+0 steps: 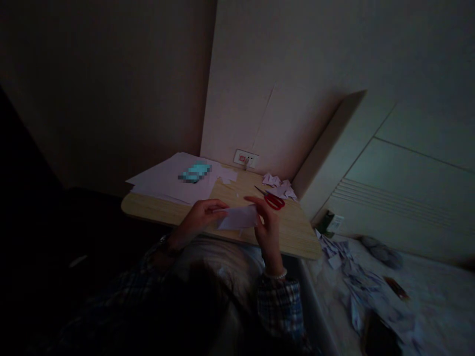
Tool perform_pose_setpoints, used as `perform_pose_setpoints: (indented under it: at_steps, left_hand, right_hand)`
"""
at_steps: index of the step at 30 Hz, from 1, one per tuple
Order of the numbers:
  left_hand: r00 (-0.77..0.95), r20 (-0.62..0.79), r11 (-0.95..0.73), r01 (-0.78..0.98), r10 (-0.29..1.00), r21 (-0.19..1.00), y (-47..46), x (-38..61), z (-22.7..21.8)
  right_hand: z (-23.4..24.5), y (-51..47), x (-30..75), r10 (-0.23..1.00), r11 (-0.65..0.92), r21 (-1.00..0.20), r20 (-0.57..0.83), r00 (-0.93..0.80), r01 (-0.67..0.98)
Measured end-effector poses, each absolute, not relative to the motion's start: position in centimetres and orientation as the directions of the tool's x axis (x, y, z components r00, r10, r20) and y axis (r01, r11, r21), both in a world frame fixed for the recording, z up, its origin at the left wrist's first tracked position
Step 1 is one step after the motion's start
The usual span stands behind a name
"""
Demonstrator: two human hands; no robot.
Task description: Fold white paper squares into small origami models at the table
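Between my two hands, just above the front edge of the wooden table (293, 237), is a small piece of white paper (239, 218). My left hand (203, 215) pinches its left end. At the right end, my right hand (266, 222) grips it between thumb and fingers. Just beyond my right hand lie red-handled scissors (274, 200), their blades pointing back and left. Several folded paper pieces (278, 185) sit at the table's back right. Large white sheets (163, 178) are stacked on the left, with a pixelated bright turquoise patch (196, 171) over them.
Small paper scraps (227, 175) lie beside the stack. A wall socket (246, 158) with something plugged in is behind the table. To the right, a bed (426, 296) holds many folded papers (356, 272), a grey rounded item (382, 250) and a dark object (380, 336).
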State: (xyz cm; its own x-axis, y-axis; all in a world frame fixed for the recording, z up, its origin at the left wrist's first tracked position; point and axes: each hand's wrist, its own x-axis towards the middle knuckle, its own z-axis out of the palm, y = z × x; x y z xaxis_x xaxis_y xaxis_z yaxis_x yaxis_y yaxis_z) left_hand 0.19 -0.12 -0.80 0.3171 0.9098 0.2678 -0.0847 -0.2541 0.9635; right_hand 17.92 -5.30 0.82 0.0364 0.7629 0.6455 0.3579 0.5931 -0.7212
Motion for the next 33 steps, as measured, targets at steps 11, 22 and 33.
perform_pose_setpoints:
  at_steps: [11,22,33]
  left_hand:
    - [0.316,0.377,-0.437,0.147,0.871,0.887,-0.6,0.5,-1.0]
    - [0.335,0.379,-0.430,0.090,0.863,0.899,-1.4,0.7,0.0]
    - [0.273,0.456,-0.514,0.205,0.847,0.833,-1.4,0.6,-0.1]
  right_hand:
    - [0.6,-4.7,17.9,0.777,0.492,-0.763,0.603,0.184,0.420]
    - [1.4,-5.5,17.0,0.762,0.511,-0.715,0.634,0.134,0.477]
    - [1.8,-5.7,16.8,0.786,0.512,-0.742,0.608,0.113,0.432]
